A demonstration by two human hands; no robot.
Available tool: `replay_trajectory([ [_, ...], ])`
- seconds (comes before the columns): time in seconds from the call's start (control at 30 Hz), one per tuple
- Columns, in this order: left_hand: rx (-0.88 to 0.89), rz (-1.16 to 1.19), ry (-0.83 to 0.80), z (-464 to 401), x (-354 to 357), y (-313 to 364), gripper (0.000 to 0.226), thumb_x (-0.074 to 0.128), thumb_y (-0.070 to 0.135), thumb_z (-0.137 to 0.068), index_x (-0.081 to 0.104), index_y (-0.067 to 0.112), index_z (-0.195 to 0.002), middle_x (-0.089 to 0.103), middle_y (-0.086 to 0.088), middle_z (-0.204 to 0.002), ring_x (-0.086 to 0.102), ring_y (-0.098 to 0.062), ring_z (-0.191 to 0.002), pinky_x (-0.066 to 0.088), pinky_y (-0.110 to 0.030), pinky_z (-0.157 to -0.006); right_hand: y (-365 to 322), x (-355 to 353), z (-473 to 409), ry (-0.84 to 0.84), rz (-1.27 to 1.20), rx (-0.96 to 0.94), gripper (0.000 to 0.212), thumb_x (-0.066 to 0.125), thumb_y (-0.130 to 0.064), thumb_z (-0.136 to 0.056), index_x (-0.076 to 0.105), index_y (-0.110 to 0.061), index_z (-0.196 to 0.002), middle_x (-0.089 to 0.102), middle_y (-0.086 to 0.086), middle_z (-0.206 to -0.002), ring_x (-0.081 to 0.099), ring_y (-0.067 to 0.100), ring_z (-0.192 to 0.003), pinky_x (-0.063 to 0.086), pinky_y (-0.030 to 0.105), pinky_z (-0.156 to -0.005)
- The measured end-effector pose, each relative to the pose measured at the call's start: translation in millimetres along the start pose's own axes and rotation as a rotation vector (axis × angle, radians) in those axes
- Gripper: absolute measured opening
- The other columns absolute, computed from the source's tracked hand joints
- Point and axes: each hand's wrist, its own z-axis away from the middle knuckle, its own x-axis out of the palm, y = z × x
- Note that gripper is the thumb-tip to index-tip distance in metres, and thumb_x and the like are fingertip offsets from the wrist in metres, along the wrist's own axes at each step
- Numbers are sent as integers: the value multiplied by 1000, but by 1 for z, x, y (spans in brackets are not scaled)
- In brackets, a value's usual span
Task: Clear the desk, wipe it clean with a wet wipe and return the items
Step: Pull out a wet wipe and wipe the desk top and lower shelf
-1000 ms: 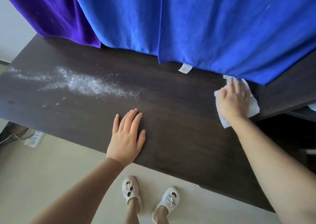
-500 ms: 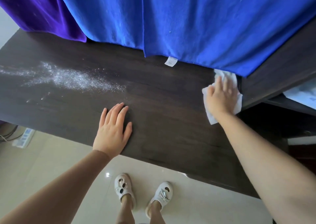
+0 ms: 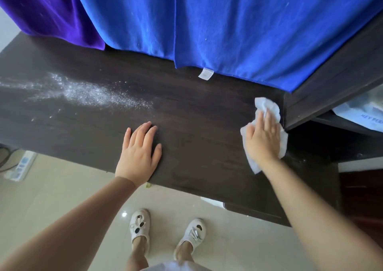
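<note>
at the right end of the dark wood-grain desk (image 3: 207,115), the right hand (image 3: 262,140) presses a crumpled white wet wipe (image 3: 267,104) flat under straight fingers; limp and light, it likely bunches unless palm-held; the left hand (image 3: 138,152) rests flat, fingers extended.

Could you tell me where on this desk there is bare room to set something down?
The widest bare patch of the desk lies between the left hand and the right hand, running back to the blue cloth hem. The left end is dusted with white powder, and the right end is taken by the right hand pressing the wet wipe.
</note>
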Motion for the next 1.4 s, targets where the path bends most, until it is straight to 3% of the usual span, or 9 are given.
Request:
replay_trajectory([
  [0.13, 8, 32, 0, -1, 0, -2, 48, 31, 33, -90, 45, 4, -126, 49, -16, -132, 40, -29, -125, 21, -53, -110, -26, 7, -6, 36, -53, 67, 52, 26, -25, -96, 22, -4, -144, 20, 19, -153, 23, 34, -139, 16, 49, -115],
  [0.37, 58, 195, -39, 3, -16, -23, 49, 29, 31, -91, 44, 3, -129, 46, -15, -136, 35, -25, -128, 16, -43, -114, -74, 23, 157, -87, 30, -553, 52, 15, -30, -98, 34, -9, -142, 32, 10, -150, 24, 20, -141, 21, 42, -113],
  [0.53, 120, 51, -41, 9, -40, -111, 50, 29, 32, -91, 44, 2, -128, 46, -16, -135, 35, -26, -128, 15, -46, -113, -33, 16, 113, 79, -46, 151, 61, 10, -35, -90, 32, -6, -139, 34, 18, -147, 28, 33, -136, 25, 53, -109],
  [0.63, 56, -3, -36, 1, -49, -144, 55, 25, 35, -90, 43, 1, -129, 45, -18, -136, 37, -32, -129, 17, -51, -112, -96, 19, 107, 116, -91, 410, 57, 16, -29, -91, 24, -4, -142, 23, 20, -152, 17, 34, -141, 17, 55, -113],
  [0.83, 59, 16, -9, -9, -49, -150, 55, 26, 34, -89, 40, 2, -132, 44, -18, -138, 36, -31, -130, 15, -53, -110, -287, 54, 145, 116, -148, -196, 54, 35, -30, -85, 48, -6, -133, 49, 14, -139, 42, 30, -132, 33, 51, -108],
  [1.0, 123, 17, -5, -7, -50, -153, 50, 28, 31, -91, 38, 3, -132, 46, -18, -136, 37, -30, -129, 20, -57, -108, -264, 51, 156, -36, -80, -569, 50, 36, -30, -90, 42, -15, -138, 41, 4, -147, 32, 18, -138, 21, 40, -111],
  [1.17, 239, -111, -86, -12, -55, -169, 52, 26, 34, -91, 35, 6, -134, 42, -17, -139, 31, -28, -131, 17, -57, -109, -122, 31, 101, 36, 11, -86, 60, 23, -31, -86, 32, -10, -142, 34, 14, -148, 28, 34, -137, 27, 52, -109],
  [1.3, 202, -118, -112, -12, -57, -169, 53, 25, 34, -91, 38, 6, -134, 43, -16, -139, 34, -29, -131, 19, -57, -110, -108, 15, 61, 51, -85, 515, 56, 17, -31, -96, 14, -10, -147, 12, 12, -157, 9, 29, -144, 7, 50, -116],
  [1.4, 188, -111, -115, -12, -56, -168, 52, 26, 33, -90, 41, 6, -133, 45, -16, -138, 35, -28, -130, 21, -57, -109, -198, 31, 50, 63, -137, 327, 53, 27, -26, -98, 15, -7, -146, 11, 11, -157, 5, 26, -145, 3, 47, -117],
])
